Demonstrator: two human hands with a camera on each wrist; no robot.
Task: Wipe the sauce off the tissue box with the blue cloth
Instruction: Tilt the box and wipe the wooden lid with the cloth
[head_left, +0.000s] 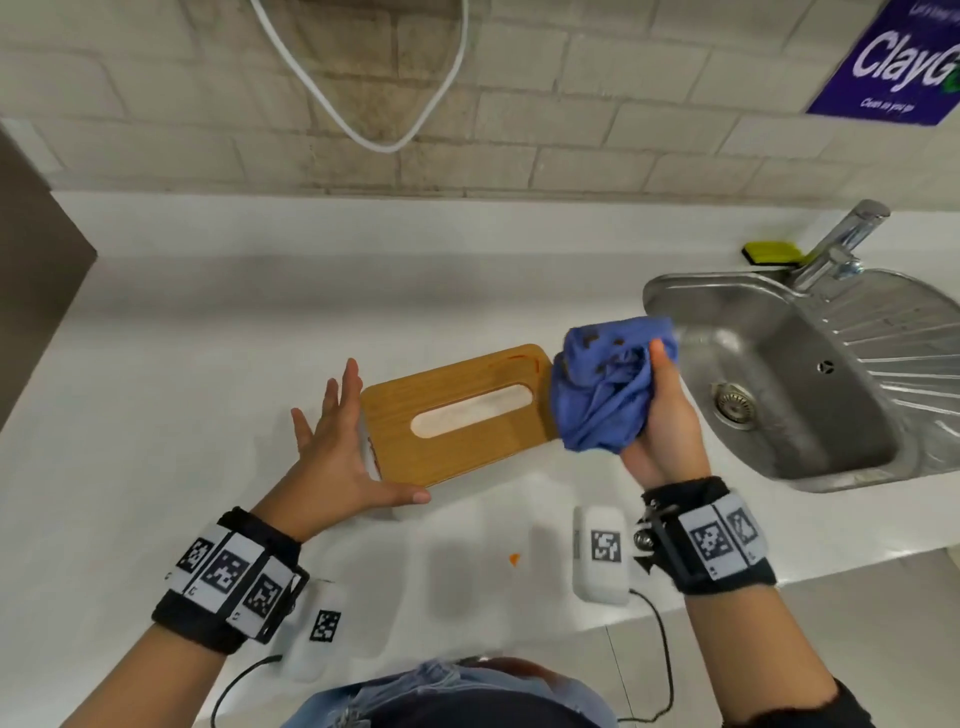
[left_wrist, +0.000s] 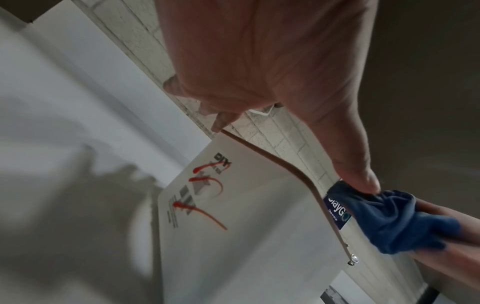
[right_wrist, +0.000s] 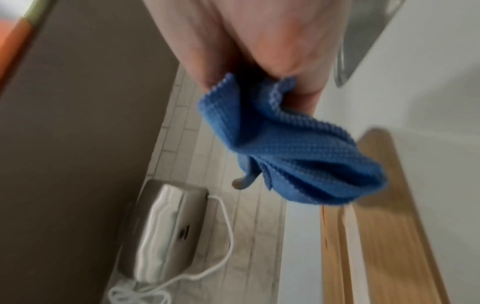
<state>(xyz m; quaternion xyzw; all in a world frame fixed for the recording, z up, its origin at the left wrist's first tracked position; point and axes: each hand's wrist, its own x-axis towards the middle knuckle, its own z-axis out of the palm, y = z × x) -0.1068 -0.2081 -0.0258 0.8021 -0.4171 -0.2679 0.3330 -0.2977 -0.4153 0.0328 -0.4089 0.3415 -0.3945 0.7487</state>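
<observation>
- The left hand (head_left: 340, 457), fingers spread straight, rests against the left end of the tissue box (head_left: 457, 415).
- The wooden-topped tissue box lies on the white counter (head_left: 208, 338); red sauce streaks (left_wrist: 207, 197) mark its white side.
- The right hand (head_left: 662, 426) grips the bunched blue cloth (head_left: 608, 384) at the box's right end, beside the steel sink (head_left: 810, 384).

The tissue box (head_left: 457, 413) lies flat mid-worktop (head_left: 208, 322), its wooden lid unobstructed from above. At its nine o'clock end the left hand (head_left: 337, 457) blocks approach, fingers spread against the side; at three o'clock the right hand (head_left: 660, 415) with the bunched blue cloth (head_left: 608, 389) crowds that end. Bare worktop stretches from ten to one o'clock up to the brick wall (head_left: 467, 130). The sink (head_left: 810, 379) and tap (head_left: 841, 244) close off two to four o'clock.
</observation>
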